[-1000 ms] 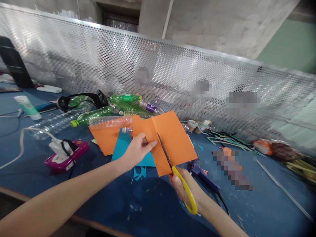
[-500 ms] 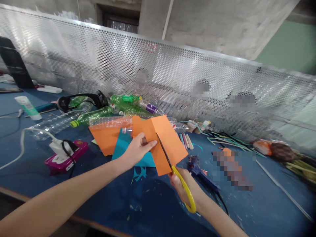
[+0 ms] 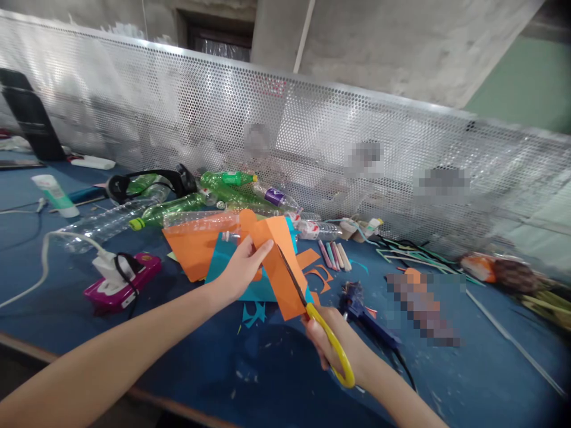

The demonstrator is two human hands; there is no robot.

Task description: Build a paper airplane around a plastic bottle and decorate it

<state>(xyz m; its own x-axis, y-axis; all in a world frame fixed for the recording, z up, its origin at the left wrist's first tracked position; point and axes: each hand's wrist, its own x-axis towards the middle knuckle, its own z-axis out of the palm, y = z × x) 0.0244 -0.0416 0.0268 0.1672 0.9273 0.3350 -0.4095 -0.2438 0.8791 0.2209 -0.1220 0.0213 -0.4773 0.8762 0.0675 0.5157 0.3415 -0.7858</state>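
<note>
Orange paper (image 3: 281, 279), yellow scissors (image 3: 332, 336) in hands (image 3: 236, 272) (image 3: 352, 345) — green bottles (image 3: 172, 209) beyond

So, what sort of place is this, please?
Probably a craft workshop: yellow-handled scissors are at orange paper, and plastic bottles and what looks like a glue gun lie on the blue table.

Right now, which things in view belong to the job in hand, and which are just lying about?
In the job:
- orange sheet, held by left hand
- scissors, in right hand
- probably orange scraps

Seemingly just lying about:
- green bottle
- power strip
- white tube
- glue gun
</note>
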